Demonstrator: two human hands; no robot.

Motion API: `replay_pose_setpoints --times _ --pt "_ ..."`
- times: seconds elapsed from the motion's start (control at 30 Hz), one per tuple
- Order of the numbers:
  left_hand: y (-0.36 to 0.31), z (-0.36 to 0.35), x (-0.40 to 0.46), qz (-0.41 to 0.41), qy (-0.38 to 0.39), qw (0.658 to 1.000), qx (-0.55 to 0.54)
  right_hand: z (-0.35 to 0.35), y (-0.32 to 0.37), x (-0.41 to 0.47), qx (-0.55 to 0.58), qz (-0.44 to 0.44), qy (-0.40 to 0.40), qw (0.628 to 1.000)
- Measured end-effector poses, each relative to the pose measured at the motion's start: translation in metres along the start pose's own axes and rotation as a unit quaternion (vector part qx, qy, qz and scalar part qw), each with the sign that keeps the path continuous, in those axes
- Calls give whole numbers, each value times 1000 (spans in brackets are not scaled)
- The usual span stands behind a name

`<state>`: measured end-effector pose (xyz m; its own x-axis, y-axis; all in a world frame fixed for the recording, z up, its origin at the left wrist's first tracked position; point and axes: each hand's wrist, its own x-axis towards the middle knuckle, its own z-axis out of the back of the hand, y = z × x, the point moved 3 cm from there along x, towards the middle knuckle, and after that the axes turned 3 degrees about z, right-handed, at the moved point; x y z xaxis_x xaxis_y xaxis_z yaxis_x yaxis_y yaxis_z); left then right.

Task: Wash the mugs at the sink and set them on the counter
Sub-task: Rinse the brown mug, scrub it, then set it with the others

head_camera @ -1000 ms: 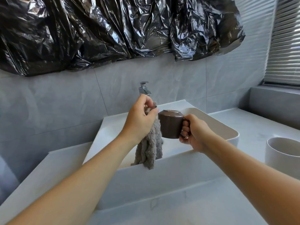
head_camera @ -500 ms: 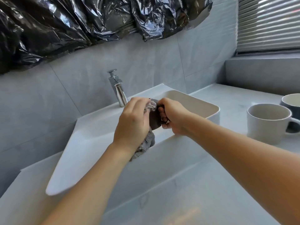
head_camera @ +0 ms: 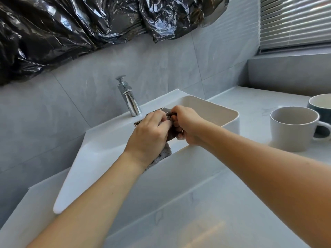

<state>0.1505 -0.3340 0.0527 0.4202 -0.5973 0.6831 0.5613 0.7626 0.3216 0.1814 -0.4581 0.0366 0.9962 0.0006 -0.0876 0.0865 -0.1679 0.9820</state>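
A: How far along is the washing?

B: Midway, I'd judge. Over the sink [head_camera: 231,113] the right hand [head_camera: 188,125] grips the brown mug [head_camera: 171,135], fingers curled through what seems to be its handle. The left hand [head_camera: 150,135] is wrapped round a grey cloth [head_camera: 163,153] and presses it against the mug's side.

A: And the other mugs?

B: A white mug [head_camera: 291,129] stands upright on the worktop [head_camera: 250,108] to the right of the sink, handle to the right, with a dark blue mug [head_camera: 320,104] just behind it. Whether those are washed already or waiting, I cannot tell.

A: Is the water on?

B: No stream shows at the tap [head_camera: 129,99].

A: Which way does the brown mug point?

B: Hard to say. Both hands cover nearly all of it; only a dark strip shows between them. Its handle side faces right, toward the gripping hand, but whether its long axis stands upright or tips, I cannot tell.

A: What's left?

B: Finishing this wipe, probably a rinse, then setting it on the worktop.
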Motion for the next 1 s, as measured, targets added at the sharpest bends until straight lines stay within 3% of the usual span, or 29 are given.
replay_pose_setpoints --times 0.67,0.73,0.9,1.0 --pt "4 2 -8 -60 122 989 -54 5 -4 10 137 -43 0 990" --pt "11 10 -12 -47 104 990 -79 8 -4 11 156 -40 -12 987" --pt "17 36 9 69 -49 986 -144 3 -2 10 143 -44 30 988" --pt "15 33 13 64 -54 990 -110 -1 -1 8 146 -47 68 986"
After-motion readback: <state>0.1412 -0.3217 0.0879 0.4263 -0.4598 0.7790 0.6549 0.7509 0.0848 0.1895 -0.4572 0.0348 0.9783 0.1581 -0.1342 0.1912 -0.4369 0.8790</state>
